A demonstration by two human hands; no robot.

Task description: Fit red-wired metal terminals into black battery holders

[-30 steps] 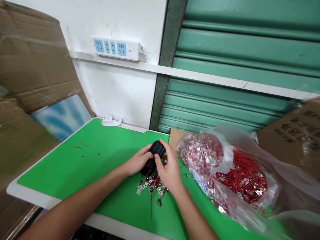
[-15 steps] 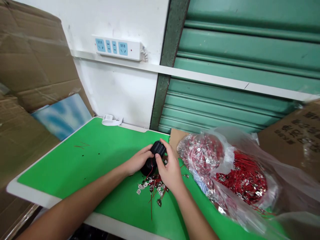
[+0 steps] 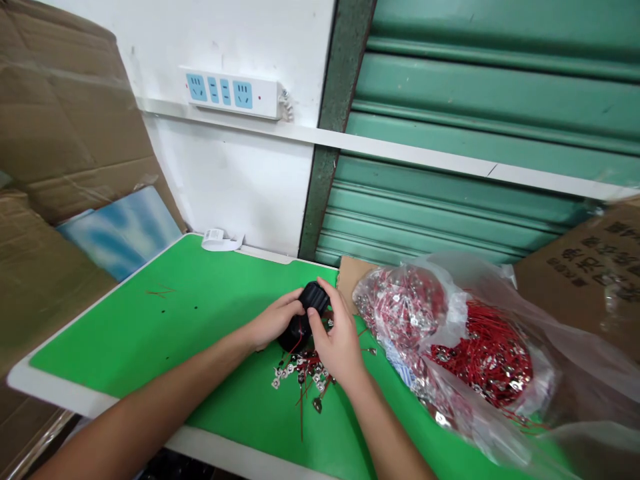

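While the left hand [image 3: 277,322] and right hand [image 3: 341,341] gripped one black part [image 3: 316,297] between curled fingers and thumbs over the green table [image 3: 125,340], metal tabs [image 3: 302,365] too jumbled to count lay just below, partly hidden by the right hand. Two bundles of red wires [image 3: 487,353] sat at the right in clear plastic [image 3: 456,307], before one carton [image 3: 543,280] whose dark characters [image 3: 607,257] were too blurred to read; one power strip [image 3: 227,92] showed four blue sockets [image 3: 243,95].
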